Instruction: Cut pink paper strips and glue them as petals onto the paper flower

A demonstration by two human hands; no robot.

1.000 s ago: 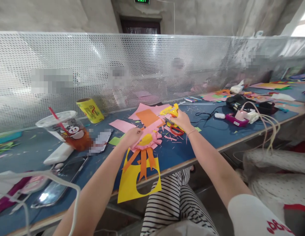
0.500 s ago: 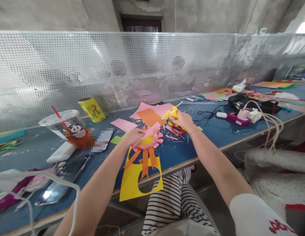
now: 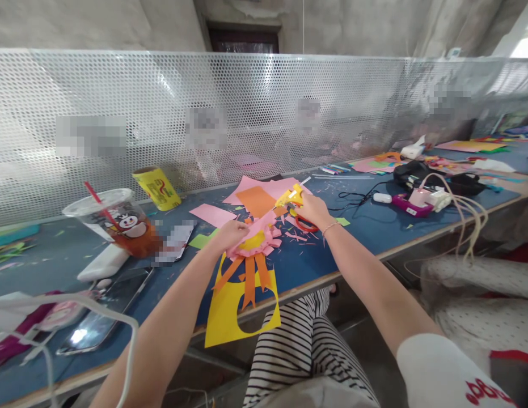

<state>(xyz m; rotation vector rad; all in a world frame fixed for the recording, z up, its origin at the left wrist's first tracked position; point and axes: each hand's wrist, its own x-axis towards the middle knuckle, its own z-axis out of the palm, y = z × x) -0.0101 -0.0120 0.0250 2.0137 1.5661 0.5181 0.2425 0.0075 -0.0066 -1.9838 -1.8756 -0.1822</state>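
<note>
A pink paper strip (image 3: 262,222) lies over the upper edge of a frilled pink paper rosette (image 3: 271,242) with a yellow centre and orange tails (image 3: 249,280). My left hand (image 3: 233,233) pinches the strip at its left end. In my right hand (image 3: 311,208) is a yellow glue gun (image 3: 290,196), its nozzle pointing left at the strip's right end. Whether nozzle and paper touch, I cannot tell. Under the tails, a yellow sheet (image 3: 223,317) with cut-out holes hangs over the table edge. Red-handled scissors (image 3: 305,224) lie below the glue gun.
Orange paper (image 3: 256,201) and pink sheets lie behind the rosette. To the left are a drink cup (image 3: 119,224) with a red straw, a yellow tube (image 3: 156,188) and a phone (image 3: 106,311). A perforated screen (image 3: 255,113) runs behind; cables and a purple power strip (image 3: 410,205) lie right.
My right hand and the glue gun have shifted slightly left, and the gun has turned a little, so that a glue stick shows behind it. My left hand keeps its hold on the strip.
</note>
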